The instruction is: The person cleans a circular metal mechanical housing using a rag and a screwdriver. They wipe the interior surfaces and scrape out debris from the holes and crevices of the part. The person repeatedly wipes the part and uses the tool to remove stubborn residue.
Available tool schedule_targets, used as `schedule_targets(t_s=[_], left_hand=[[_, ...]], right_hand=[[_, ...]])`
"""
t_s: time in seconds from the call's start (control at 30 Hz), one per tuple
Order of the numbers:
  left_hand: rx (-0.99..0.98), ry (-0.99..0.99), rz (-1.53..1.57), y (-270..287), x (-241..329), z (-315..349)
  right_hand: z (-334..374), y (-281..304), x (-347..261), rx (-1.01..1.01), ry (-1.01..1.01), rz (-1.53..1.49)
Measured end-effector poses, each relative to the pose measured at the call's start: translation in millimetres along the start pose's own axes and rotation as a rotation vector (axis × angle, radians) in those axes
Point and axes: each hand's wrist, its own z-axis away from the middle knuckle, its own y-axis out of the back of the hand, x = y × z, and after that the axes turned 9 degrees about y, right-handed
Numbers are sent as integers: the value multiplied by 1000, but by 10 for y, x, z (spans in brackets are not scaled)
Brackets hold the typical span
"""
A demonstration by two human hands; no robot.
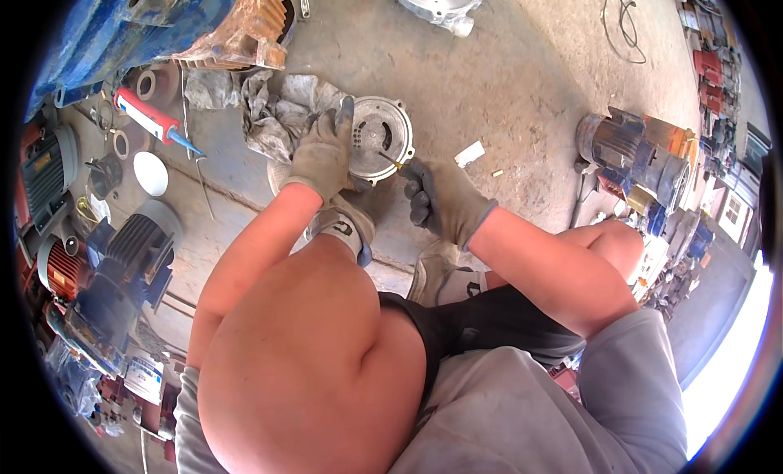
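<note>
1. A grey rag (281, 115) is spread on the concrete floor (522, 83).
2. The round metal cover (377, 138) is steadied by the gloved left hand (322, 152), fingers curled over its rim.
3. A thin tool (390, 159) is gripped by the gloved right hand (440, 203), its tip set against the cover.

Pretty bright daylight all round, floor (522, 74) evenly lit and a bit washed out. The lower right edge is blown out to pure white. Shadows are soft and sit right under the hands and knees. Heavy fisheye: black corners, everything bends near the rim, and the clutter along both sides goes smeary. The center is sharp enough.
</note>
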Motion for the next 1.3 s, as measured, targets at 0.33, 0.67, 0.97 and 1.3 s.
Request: schedule_targets(t_s=[0.33, 0.67, 0.97, 1.3], left_hand=[[21, -29, 22, 109, -46, -83], [87, 4, 21, -353, -183, -254], [174, 57, 126, -173, 28, -100], [206, 80, 40, -353, 29, 74]], right_hand=[[75, -831, -1089, -547, 778, 2484], [-461, -982, -1373, -706, 344, 2386], [-186, 306, -1161, -445, -19, 685], [203, -257, 486, 18, 154, -249]])
